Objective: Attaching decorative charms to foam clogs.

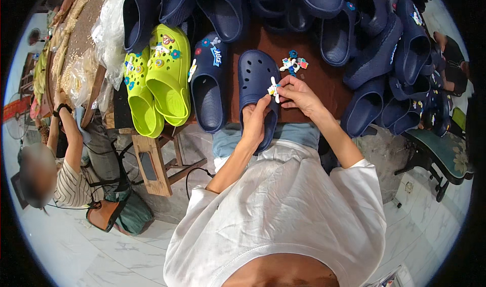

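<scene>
A navy clog [255, 66] with holes in its upper lies toe away from me at the table's front edge. My left hand [254, 120] grips it, the fingers reaching into its opening. Between the fingertips of my right hand [298, 94] is a small white shoe charm [274, 90] with a yellow spot, held against the right side of the clog's upper. Just beyond that hand lies a small pile of colourful charms [293, 63]. To the left rests another navy clog [208, 79], its upper decorated with charms.
A lime-green pair of clogs [167, 74] with charms stands at the left. Many navy clogs [367, 104] are heaped along the back and right of the brown table [309, 102]. A wooden stool [152, 163] stands below. At far left, another person [71, 175] works at a neighbouring table.
</scene>
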Motion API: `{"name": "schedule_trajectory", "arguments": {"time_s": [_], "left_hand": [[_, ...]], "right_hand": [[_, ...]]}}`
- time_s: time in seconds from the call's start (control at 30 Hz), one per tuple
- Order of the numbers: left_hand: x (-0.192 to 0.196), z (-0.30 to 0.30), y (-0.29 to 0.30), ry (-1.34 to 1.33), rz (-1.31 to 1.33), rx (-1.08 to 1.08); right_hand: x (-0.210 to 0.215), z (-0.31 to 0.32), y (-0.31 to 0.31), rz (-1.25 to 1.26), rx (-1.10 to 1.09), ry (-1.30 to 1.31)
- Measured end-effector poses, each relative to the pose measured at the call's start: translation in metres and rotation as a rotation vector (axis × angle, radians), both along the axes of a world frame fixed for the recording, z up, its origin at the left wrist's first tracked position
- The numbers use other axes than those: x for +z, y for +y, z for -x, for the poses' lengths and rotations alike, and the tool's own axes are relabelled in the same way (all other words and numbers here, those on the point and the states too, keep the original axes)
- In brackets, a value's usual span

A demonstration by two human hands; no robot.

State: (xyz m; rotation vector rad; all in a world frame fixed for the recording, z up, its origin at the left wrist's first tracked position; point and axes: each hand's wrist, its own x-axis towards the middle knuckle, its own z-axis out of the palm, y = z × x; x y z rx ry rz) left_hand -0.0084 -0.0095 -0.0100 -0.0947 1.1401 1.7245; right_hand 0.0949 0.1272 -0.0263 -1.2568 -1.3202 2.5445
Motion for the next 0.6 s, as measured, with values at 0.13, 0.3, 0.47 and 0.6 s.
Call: {"name": "schedule_trajectory", "arguments": {"time_s": [0.13,0.3,0.47,0.6], "left_hand": [[0.002,-0.001,0.0,0.007,-0.002,0.003],[-0.003,0.0,-0.001,0.002,0.003,-0.045],[-0.005,-0.001,-0.001,0.005,-0.012,-0.059],[-0.001,-0.003,0.002,-0.001,-0.006,-0.022]], "right_hand": [[-0.006,0.0,-0.002,-0.019,-0.034,0.012],[-0.004,0.005,-0.007,-0.052,-0.087,0.008],[-0.001,0.009,-0.018,-0.137,-0.154,0.013],[0.0,0.011,-0.023,-0.145,-0.165,-0.021]]}}
